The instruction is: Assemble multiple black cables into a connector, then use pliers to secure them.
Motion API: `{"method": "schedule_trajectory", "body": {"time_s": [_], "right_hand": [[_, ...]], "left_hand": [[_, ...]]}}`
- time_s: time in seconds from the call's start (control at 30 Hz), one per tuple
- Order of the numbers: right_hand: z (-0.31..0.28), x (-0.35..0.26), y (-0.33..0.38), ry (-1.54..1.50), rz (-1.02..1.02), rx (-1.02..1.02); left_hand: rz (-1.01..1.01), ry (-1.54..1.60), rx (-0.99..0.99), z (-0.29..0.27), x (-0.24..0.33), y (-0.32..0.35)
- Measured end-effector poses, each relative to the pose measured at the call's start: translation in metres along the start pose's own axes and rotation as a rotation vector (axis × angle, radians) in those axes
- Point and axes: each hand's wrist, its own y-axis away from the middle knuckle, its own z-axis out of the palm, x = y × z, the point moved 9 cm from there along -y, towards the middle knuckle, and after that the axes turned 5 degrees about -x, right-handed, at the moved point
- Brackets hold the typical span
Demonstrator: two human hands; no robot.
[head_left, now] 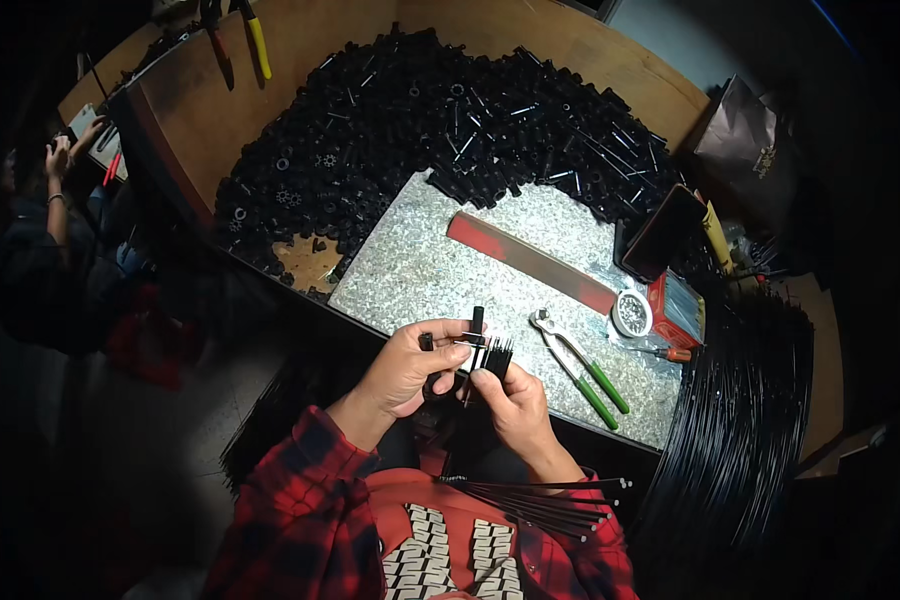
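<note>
Two hands meet just above the near edge of the table, low in the middle of the view. The left hand (408, 365) curls around a small black part (477, 322) that sticks up from between the fingers. The thumb and first fingers pinch it tight, likely so it stays still. The right hand (510, 395) comes in from the other side. Its fingertips are pressed together on a little bunch of thin black rods (497, 352) and hold them right against the part. Both hands are close together and close to the body, which probably makes such small work easier to see.

More thin black rods (550, 500) lie across the lap, ends pointing right, near enough to grab. A very big bundle of long black rods (740, 440) hangs at the right side.

On the speckled metal plate (440, 270) rest pliers with green handles (580, 365), just right of the hands. Beyond them lie a flat red bar (530, 262) and a small round tin (631, 313) beside a red box (675, 305).

A huge heap of small black parts (420, 130) curves around the far side of the plate on the wooden table (210, 110). Another person (55, 200) sits far off at the left.
</note>
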Motion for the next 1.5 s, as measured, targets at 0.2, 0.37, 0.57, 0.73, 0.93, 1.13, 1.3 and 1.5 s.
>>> {"method": "schedule_trajectory", "body": {"time_s": [0.2, 0.37, 0.57, 0.73, 0.93, 1.13, 1.3, 1.5], "right_hand": [[0.0, -0.003, 0.002, -0.025, -0.019, 0.025], [0.002, -0.011, 0.002, 0.052, -0.03, 0.004], [0.004, -0.018, 0.002, 0.117, -0.028, -0.008], [0.001, -0.006, 0.001, 0.012, -0.03, 0.023], [0.001, 0.002, 0.002, -0.108, 0.051, -0.048], [0.007, 0.0, 0.002, -0.196, 0.119, -0.132], [0.002, 0.0, 0.0, -0.176, 0.097, -0.109], [0.003, 0.001, -0.004, -0.201, 0.058, -0.093]], "left_hand": [[0.014, -0.051, -0.03, 0.011, 0.008, 0.005], [0.15, -0.346, 0.069, 0.008, 0.02, 0.008], [0.12, -0.354, 0.104, 0.008, 0.02, 0.011], [0.083, -0.245, 0.045, 0.012, 0.02, 0.009], [0.031, -0.178, -0.067, 0.017, 0.019, 0.01], [0.036, -0.15, -0.105, 0.023, 0.017, 0.011], [0.051, -0.028, -0.02, 0.022, 0.008, 0.015], [0.029, 0.078, 0.116, 0.011, -0.002, 0.013]]}}
